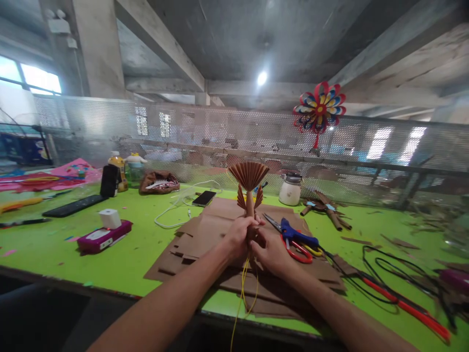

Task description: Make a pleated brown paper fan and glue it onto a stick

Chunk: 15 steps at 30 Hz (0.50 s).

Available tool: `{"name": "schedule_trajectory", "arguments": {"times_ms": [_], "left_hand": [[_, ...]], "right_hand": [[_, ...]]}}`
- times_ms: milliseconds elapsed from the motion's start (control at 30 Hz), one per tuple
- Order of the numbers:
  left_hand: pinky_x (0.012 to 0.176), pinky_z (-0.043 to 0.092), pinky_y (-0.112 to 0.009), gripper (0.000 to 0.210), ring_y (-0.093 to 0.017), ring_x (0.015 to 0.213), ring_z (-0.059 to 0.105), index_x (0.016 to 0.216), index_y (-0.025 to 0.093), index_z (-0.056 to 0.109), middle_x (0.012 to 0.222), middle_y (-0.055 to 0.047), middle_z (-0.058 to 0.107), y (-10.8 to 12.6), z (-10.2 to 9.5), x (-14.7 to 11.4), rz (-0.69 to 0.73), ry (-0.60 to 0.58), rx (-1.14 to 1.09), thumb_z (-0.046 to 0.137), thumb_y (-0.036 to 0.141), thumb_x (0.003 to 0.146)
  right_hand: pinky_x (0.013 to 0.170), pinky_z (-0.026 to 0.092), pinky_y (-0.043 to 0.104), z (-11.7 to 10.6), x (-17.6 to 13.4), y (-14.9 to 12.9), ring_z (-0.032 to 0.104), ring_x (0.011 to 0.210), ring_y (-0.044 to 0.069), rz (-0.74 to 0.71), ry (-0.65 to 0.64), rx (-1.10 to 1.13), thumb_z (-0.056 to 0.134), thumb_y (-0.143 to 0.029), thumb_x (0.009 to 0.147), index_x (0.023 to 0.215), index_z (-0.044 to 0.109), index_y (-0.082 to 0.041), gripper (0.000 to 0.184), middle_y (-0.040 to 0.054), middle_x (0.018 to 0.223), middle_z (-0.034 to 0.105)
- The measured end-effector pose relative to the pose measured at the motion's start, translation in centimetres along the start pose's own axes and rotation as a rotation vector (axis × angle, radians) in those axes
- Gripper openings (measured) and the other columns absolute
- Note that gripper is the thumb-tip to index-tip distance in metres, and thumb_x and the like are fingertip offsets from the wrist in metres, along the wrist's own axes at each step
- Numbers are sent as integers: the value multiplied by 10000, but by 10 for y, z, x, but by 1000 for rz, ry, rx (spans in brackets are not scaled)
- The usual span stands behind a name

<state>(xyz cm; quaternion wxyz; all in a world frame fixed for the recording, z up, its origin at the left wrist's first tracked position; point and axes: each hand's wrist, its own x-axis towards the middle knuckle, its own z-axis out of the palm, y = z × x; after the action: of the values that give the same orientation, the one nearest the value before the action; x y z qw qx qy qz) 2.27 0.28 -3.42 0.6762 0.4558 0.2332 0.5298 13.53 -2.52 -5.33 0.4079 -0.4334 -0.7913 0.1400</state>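
A brown paper figure [249, 177] stands upright between my hands, with a pleated fan on top, small pleated wings at its sides and a rolled paper stem. My left hand [240, 233] is wrapped round the lower stem. Against the base of the same figure, the fingers of my right hand [270, 248] are curled in a pinch. A yellow string [243, 283] hangs from beneath my hands over the table edge. Under them lie stacked sheets of brown paper [208, 225]. Red-handled scissors [298, 252] and a blue glue gun [298, 235] lie just right of my right hand.
On the green table [146, 266] a purple power strip [104, 238] sits left and a phone [204, 198] behind. A white jar [290, 189] stands near the mesh screen [205, 142]. Rolled paper pieces [330, 210], a black cord [399, 261] and a red-handled tool [406, 308] lie right.
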Motion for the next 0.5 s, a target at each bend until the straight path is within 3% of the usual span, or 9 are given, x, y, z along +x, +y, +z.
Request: {"name": "schedule_trajectory", "arguments": {"times_ms": [233,500], "left_hand": [[540,452,-233,141,-110,564,553,778,129,553,726,-29,598,-2,-2,1,10,-84,25,544,133,637],[599,460,-232,233,-139,657,606,909,96,583,757,-83,649,6,0,-2,21,-11,-43,622,178,695]], "right_hand": [[545,380,235,7,2,12,540,610,144,6,46,29,464,-223,779,828,589,-164,147,33,708,614],[661,416,276,-4,5,12,584,743,174,-13,61,60,435,-187,794,840,585,-168,159,63,814,645]]}}
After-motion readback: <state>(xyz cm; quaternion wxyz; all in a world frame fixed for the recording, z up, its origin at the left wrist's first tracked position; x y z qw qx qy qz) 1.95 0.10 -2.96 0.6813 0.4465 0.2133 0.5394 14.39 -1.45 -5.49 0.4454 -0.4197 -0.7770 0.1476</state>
